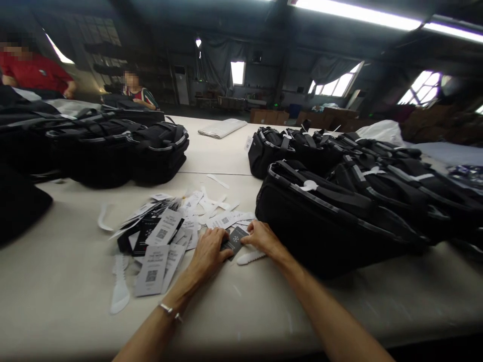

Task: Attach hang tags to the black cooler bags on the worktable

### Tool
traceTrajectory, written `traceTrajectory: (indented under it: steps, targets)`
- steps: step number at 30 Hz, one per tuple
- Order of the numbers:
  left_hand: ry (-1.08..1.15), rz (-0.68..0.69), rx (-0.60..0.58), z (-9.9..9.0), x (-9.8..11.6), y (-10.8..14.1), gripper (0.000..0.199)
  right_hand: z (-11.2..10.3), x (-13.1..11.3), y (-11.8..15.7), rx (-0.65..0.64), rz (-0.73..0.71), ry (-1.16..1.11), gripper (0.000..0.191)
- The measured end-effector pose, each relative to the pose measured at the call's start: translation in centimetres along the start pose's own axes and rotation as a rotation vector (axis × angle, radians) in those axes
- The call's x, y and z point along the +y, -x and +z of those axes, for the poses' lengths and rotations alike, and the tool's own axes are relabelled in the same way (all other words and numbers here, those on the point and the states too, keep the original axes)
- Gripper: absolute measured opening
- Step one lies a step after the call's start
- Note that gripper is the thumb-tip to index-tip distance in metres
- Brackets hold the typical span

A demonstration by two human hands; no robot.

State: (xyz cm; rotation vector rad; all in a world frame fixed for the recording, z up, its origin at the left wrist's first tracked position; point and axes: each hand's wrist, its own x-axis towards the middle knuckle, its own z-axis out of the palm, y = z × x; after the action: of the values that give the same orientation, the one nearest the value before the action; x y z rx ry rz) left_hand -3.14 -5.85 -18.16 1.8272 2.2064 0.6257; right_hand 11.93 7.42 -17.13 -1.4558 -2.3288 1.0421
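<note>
A small dark hang tag (pixel 236 240) with a white snowflake-like mark lies between my hands. My left hand (pixel 211 250) is closed at its left side, thumb on its lower edge. The fingertips of my right hand (pixel 263 238) pinch its right edge. Left of my hands is a loose pile of white printed tags (pixel 156 266) with QR codes, mixed with black tags (pixel 144 234). Around them lie white toothed plastic straps (pixel 119 286), and another strap (pixel 251 257) sits under my right hand. A black bag (pixel 320 226) stands just right of my right hand.
More black bags (pixel 158 151) line the table's left side, and others (pixel 377 151) fill the right. A folded white sheet (pixel 222 128) lies at the far edge of the table (pixel 215 161). Two people, one in a red shirt (pixel 35 73), are at the back left.
</note>
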Motion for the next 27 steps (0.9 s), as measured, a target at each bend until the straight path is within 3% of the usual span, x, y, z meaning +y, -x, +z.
traceTrajectory:
  steps: [5,10,18,20,24,25,26,27]
  targets:
    - [0.023,-0.001,-0.008,0.4,-0.3,-0.1,0.025,0.4,-0.4,-0.3,-0.075,0.104,-0.189,0.029]
    - [0.041,0.012,0.014,0.7,-0.7,0.1,0.025,1.4,-1.3,0.0,-0.06,0.095,-0.534,0.023]
    - [0.08,0.027,0.056,0.9,-0.9,0.3,0.029,3.2,-1.0,-0.4,0.096,0.016,-0.787,0.034]
    - [0.114,0.044,0.114,0.4,-1.2,0.4,0.032,2.6,-0.9,0.1,0.153,-0.032,-0.829,0.036]
    - [0.357,0.098,0.523,-2.2,-1.1,0.9,0.018,-0.6,-1.1,2.7,0.161,-0.143,-0.951,0.038]
    - [0.45,0.11,0.571,-3.1,-0.6,1.0,0.02,-1.5,-1.3,3.5,0.139,-0.164,-0.981,0.039]
    - [0.553,0.119,0.533,-3.9,0.1,1.2,0.024,-2.5,-1.4,4.4,0.116,-0.179,-1.005,0.039]
    - [0.666,0.125,0.414,-4.5,1.0,1.4,0.029,-3.3,-1.5,5.3,0.087,-0.194,-1.03,0.039]
